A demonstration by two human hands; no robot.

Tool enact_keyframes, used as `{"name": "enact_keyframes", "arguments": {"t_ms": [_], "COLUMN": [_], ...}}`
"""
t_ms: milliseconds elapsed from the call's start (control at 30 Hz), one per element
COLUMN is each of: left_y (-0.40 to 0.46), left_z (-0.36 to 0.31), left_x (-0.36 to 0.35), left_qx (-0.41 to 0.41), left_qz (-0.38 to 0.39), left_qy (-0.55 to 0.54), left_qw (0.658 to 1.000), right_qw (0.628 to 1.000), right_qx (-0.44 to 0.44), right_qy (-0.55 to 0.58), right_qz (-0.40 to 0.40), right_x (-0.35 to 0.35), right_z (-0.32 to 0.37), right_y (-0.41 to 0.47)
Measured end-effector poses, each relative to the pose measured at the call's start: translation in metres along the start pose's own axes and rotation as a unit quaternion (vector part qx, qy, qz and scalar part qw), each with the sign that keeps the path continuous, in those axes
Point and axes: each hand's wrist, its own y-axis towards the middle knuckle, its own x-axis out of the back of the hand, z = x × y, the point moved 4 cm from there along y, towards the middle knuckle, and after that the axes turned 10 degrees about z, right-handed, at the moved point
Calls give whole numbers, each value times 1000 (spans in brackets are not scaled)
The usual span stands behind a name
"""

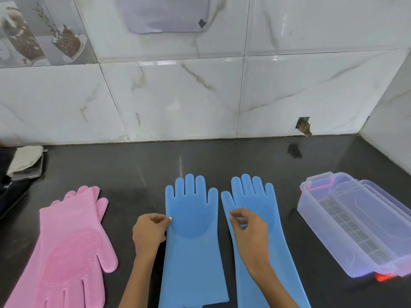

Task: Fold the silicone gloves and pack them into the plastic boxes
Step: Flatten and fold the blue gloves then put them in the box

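Setting: a dark countertop (222,156) against a white marble-tiled wall (178,96).
Blue gloves: two blue silicone gloves lie flat side by side at centre, fingers pointing to the wall, bristled palms up; the left blue glove (191,218) and the right blue glove (262,203) are close but apart.
Left hand (150,232): fingertips pinched at the left blue glove's outer edge, beside the palm.
Right hand (249,227): thumb and fingers pinched together over the right blue glove's inner edge; whether silicone is actually caught, I cannot tell.
Pink gloves (73,247): a stacked pair at the left, one with its fingers pointing toward the viewer.
Plastic boxes (355,221): clear, stacked, at the right, well apart from the gloves.
Far left: a white cloth (25,158) on a metal tray.
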Motion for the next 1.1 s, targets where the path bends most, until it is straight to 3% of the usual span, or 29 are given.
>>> {"name": "enact_keyframes", "arguments": {"t_ms": [233,433,667,767,833,967,1033,1100], "left_y": [-6,-6,-7,-11,-17,-54,-78,-93], "left_z": [-1,0,-1,-3,-5,-11,-18,-28], "left_x": [-3,-5,-3,-2,-1,1,-13,-39], "left_qx": [-38,-47,-45,-40,-30,-58,-97,-110], "left_qz": [-12,-6,-11,-14,-26,-88,-62,22], "left_qy": [10,12,-1,-7,0,44,53,36], "left_qw": [999,999,999,999,999,993,992,993], "right_qw": [978,962,946,956,978,996,992,991], "right_qx": [2,65,101,104,85,14,-19,-63], "right_qy": [-205,-264,-299,-268,-185,-45,-21,-24], "right_qz": [32,24,69,60,51,-79,-122,-120], "right_x": [0,-13,-22,-19,-9,47,75,93], "right_z": [-10,-11,0,-2,-6,-27,-38,-46], "right_y": [-24,-10,9,0,-9,-22,-18,-8]}}
